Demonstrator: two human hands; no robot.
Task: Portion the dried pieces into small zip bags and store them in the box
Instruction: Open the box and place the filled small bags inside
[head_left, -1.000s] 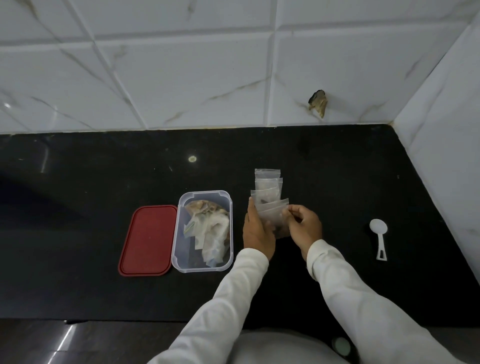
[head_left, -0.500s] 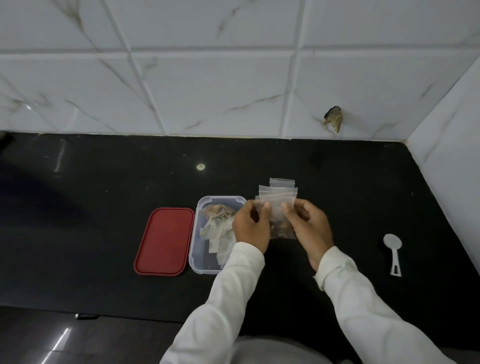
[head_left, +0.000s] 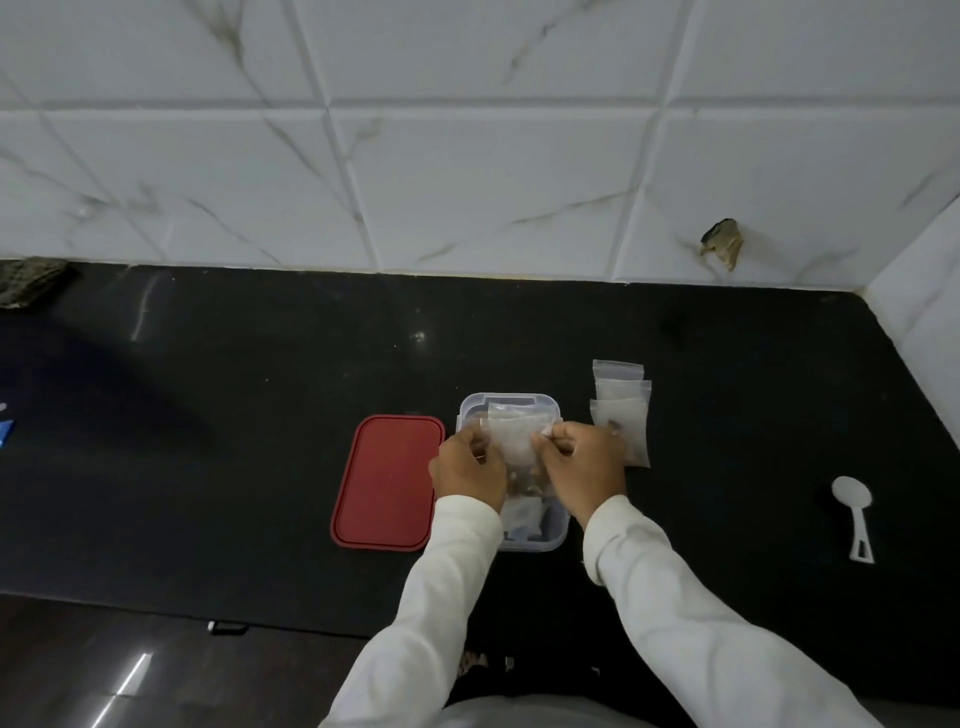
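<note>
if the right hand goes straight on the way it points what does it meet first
The right hand likely meets the zip bag it pinches, then the left hand; depth unclear.

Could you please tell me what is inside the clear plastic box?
Bagged brownish pieces show at the near end of the clear plastic box. The left hand, the right hand and the small clear zip bag they hold cover the rest.

Black counter (head_left: 260, 415), white marble tiles (head_left: 467, 182)

1 zip bag (head_left: 511, 436) moved, apparently, over the box (head_left: 558, 525).
</note>
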